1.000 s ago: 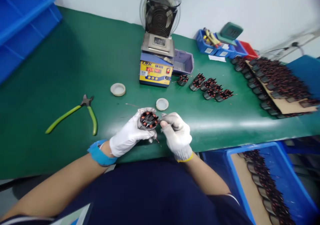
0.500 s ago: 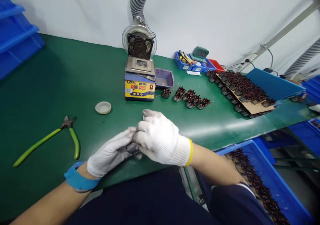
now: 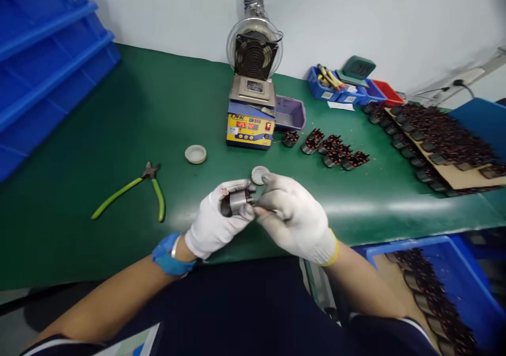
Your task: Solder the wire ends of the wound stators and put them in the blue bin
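My left hand (image 3: 219, 221), in a white glove, is closed around a motor stator (image 3: 238, 202) with a grey metal body. The stator lies sideways, its dark, copper-wound end turned to the right. At that end the gloved fingers of my right hand (image 3: 294, 216) are pinched together; what sits between them is too blurred to make out. Just beyond these fingertips a small round white dish (image 3: 259, 175) is partly covered. A second white dish (image 3: 195, 154) lies farther left. Green-handled cutting pliers (image 3: 149, 171) rest on the green table (image 3: 166, 108), jaws pointing away.
A yellow-blue solder pot (image 3: 250, 129) with a fan (image 3: 255, 56) above stands at the back. Beside it are a purple tray (image 3: 302, 116) and several stators (image 3: 334, 158). More stators fill a board (image 3: 446, 169) at right and a blue bin (image 3: 446, 245) below. Blue bins (image 3: 79, 56) stack left.
The view has shifted, so the table items appear farther right. My hands have drawn apart slightly, exposing the stator in the left one and the dish behind the right fingers.
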`<state>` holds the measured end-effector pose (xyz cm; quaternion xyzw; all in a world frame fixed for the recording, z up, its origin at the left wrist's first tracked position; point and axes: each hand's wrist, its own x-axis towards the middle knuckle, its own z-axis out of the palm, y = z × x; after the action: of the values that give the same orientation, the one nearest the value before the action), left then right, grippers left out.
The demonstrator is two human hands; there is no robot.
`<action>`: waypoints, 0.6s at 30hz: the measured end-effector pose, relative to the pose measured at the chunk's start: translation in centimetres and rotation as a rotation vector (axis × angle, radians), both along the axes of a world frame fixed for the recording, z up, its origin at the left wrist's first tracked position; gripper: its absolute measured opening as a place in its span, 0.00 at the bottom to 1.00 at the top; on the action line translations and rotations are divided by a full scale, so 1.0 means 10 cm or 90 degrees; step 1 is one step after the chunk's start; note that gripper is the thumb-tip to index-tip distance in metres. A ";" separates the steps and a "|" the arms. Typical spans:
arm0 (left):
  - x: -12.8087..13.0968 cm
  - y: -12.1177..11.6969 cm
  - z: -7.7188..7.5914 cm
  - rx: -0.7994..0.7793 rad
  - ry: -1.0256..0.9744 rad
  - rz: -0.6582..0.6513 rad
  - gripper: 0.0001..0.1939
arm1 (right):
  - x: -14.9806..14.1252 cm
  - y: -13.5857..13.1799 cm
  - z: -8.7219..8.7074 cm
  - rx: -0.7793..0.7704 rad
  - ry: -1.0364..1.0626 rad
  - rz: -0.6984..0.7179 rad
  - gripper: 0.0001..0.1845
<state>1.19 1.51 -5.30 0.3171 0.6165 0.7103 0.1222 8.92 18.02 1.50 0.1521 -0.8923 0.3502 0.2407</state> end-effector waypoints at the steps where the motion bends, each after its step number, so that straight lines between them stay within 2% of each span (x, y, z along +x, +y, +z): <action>1: 0.01 0.01 -0.04 0.030 0.103 0.102 0.25 | 0.05 0.00 -0.09 -0.186 -0.022 -0.031 0.09; 2: 0.01 0.02 -0.09 0.055 0.175 0.174 0.28 | 0.10 0.00 -0.17 -0.382 -0.041 -0.060 0.11; 3: 0.00 0.03 -0.13 0.070 0.211 0.210 0.30 | 0.14 0.00 -0.26 -0.554 -0.050 -0.085 0.13; 4: 0.00 0.03 -0.17 0.075 0.210 0.216 0.31 | 0.17 -0.01 -0.35 -0.664 -0.057 -0.109 0.16; 5: -0.01 0.02 -0.20 0.074 0.177 0.200 0.32 | 0.19 -0.04 -0.43 -0.691 -0.065 -0.142 0.15; 6: -0.01 0.01 -0.22 0.075 0.125 0.170 0.33 | 0.21 -0.08 -0.51 -0.639 -0.086 -0.172 0.12; 7: 0.00 0.01 -0.24 0.082 0.073 0.127 0.36 | 0.22 -0.14 -0.58 -0.528 -0.113 -0.192 0.06; 8: 0.01 0.00 -0.25 0.088 0.028 0.077 0.40 | 0.22 -0.21 -0.65 -0.394 -0.140 -0.202 0.09; 10: 0.05 -0.03 -0.26 0.085 -0.035 -0.021 0.45 | 0.18 -0.35 -0.74 -0.188 -0.148 -0.199 0.29; 12: 0.08 -0.04 -0.26 0.045 -0.072 -0.094 0.47 | 0.13 -0.44 -0.80 -0.121 -0.076 -0.196 0.37; 14: 0.09 -0.05 -0.24 -0.006 -0.114 -0.128 0.47 | 0.07 -0.45 -0.81 -0.112 -0.015 -0.193 0.34; 16: 0.09 -0.03 -0.19 -0.018 -0.160 -0.123 0.42 | 0.04 -0.41 -0.80 -0.096 -0.002 -0.177 0.31; 18: 0.08 -0.01 -0.13 0.015 -0.177 -0.110 0.34 | 0.04 -0.36 -0.78 -0.078 -0.028 -0.156 0.29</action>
<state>1.99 1.39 -6.58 0.2689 0.5555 0.7414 0.2637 9.33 14.41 -6.34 0.0195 -0.8863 0.3754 0.2706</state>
